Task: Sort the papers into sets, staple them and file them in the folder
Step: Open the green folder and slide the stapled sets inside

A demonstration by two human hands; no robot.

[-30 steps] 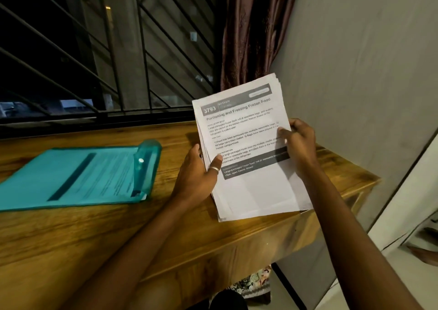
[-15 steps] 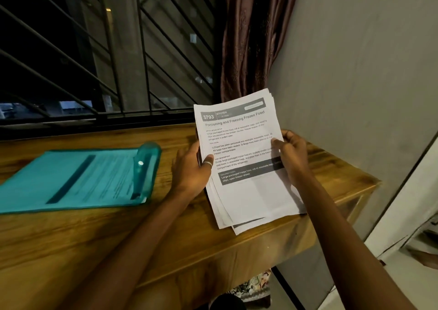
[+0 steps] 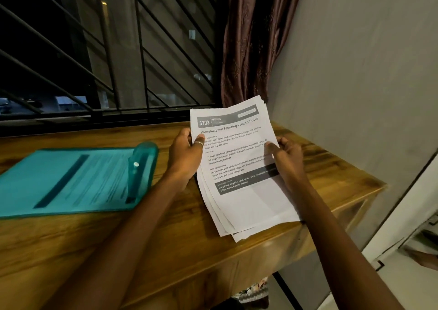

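A stack of white printed papers (image 3: 246,191), top sheet headed "Portioning and Freezing Frozen Food", is held tilted above the right end of the wooden table (image 3: 99,245). My left hand (image 3: 187,158) grips its left edge, thumb on top, a ring on one finger. My right hand (image 3: 285,154) pinches the right edge, thumb on the top sheet. The lower sheets fan out unevenly at the bottom. A teal translucent folder (image 3: 71,181) lies flat on the table to the left, with a printed sheet showing through it and a snap flap at its right end. No stapler is in view.
A barred window (image 3: 106,48) runs behind the table, with a dark red curtain (image 3: 251,39) at its right. A grey wall (image 3: 355,72) stands close to the table's right end. The table's front edge and right corner drop to the floor.
The stack has dropped lower and toward the table while both hands kept hold. My left hand has slid up its left edge, and the lower sheets fan out more.
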